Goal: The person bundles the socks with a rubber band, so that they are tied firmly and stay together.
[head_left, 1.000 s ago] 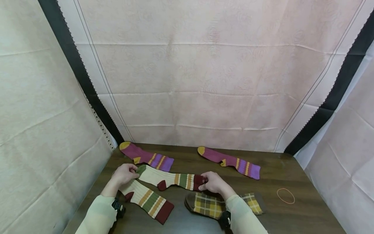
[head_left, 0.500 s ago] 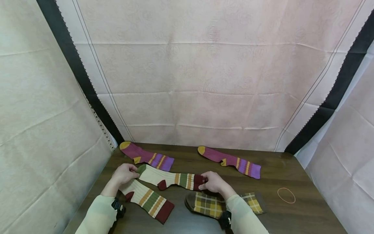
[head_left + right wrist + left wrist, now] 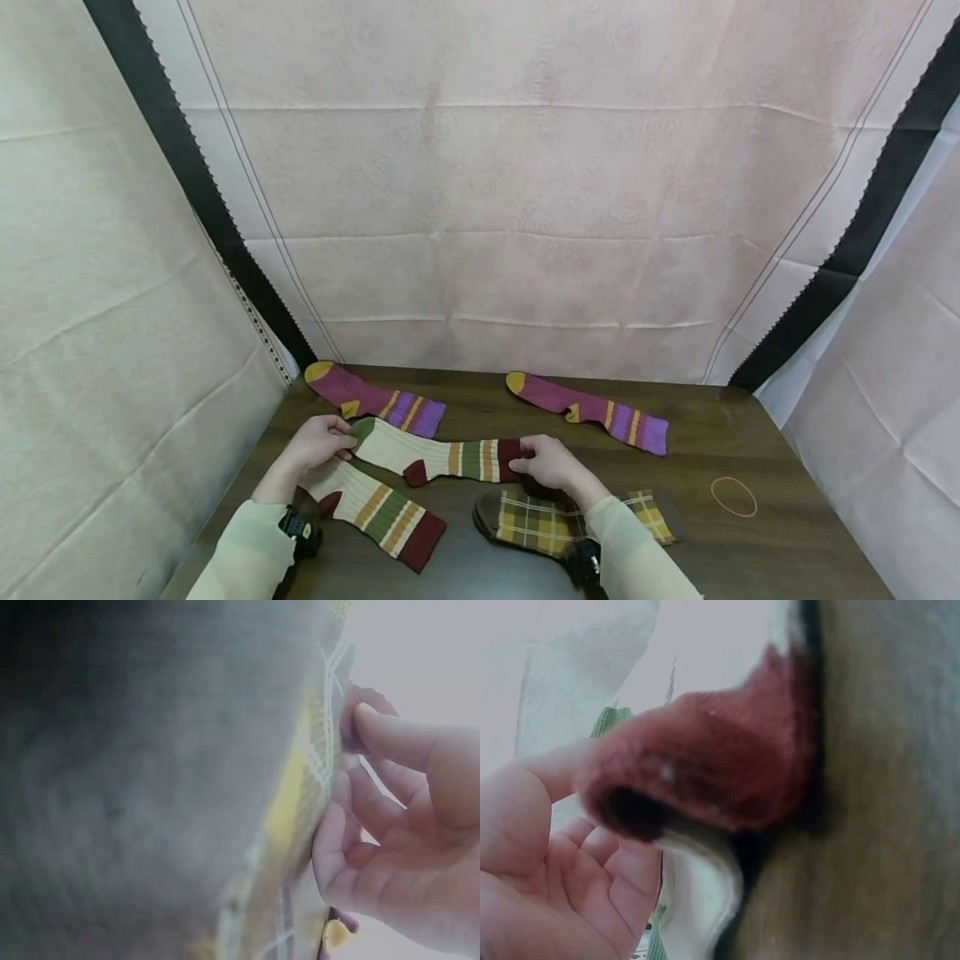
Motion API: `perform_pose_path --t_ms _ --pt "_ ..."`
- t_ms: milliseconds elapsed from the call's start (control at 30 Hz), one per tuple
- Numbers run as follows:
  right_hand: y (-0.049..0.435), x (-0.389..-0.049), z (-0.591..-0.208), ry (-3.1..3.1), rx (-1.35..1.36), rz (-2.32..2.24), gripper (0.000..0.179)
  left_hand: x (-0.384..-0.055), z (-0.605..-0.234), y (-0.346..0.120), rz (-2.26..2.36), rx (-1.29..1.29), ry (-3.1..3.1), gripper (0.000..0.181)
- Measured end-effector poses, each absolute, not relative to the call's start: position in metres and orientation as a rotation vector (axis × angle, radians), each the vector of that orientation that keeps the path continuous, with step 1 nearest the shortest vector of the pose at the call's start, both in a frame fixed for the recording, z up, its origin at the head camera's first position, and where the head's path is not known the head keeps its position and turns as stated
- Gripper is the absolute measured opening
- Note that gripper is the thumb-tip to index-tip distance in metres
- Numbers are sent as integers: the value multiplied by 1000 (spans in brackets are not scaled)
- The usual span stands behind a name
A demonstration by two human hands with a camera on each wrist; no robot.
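Sock (image 3: 433,456) spans both grips, left hand (image 3: 317,446) pinching its green toe (image 3: 363,428), right hand (image 3: 553,464) its maroon cuff (image 3: 508,459); light, even tension should keep it flat without ruckling the heel (image 3: 415,473).

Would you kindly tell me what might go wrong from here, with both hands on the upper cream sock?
The lower cream sock runs up to the left hand, so lifting the upper cream sock might drag it along. The right sleeve crosses over the plaid socks and could shift them. The green toe sits close to the left purple sock, which might get nudged.
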State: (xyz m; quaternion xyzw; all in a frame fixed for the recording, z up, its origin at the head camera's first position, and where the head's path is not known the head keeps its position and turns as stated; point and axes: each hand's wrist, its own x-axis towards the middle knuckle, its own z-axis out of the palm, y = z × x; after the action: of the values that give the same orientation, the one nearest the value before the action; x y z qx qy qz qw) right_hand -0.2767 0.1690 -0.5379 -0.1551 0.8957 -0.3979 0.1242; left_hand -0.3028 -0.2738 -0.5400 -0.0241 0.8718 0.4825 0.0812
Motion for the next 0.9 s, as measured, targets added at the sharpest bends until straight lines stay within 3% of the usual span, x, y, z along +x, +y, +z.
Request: perform_pose_path --t_ms 167,367,633,733,900 --pt "167 -277 -537 2591 -460 -1191 31 -303 -541 -275 1532 -35 2528 35" --pt "167 -276 -534 2571 -448 -1257 31 -300 -543 -277 1550 14 2501 55" --pt "169 -277 -528 2600 -397 -1311 13 -295 -543 -271 1623 -16 2444 55" --pt "169 -276 -527 2572 -367 -1360 15 -293 -542 -269 1674 -49 2428 54" --pt "170 -273 -527 2517 -266 -1489 33 -291 -541 -263 1760 -97 2394 58"
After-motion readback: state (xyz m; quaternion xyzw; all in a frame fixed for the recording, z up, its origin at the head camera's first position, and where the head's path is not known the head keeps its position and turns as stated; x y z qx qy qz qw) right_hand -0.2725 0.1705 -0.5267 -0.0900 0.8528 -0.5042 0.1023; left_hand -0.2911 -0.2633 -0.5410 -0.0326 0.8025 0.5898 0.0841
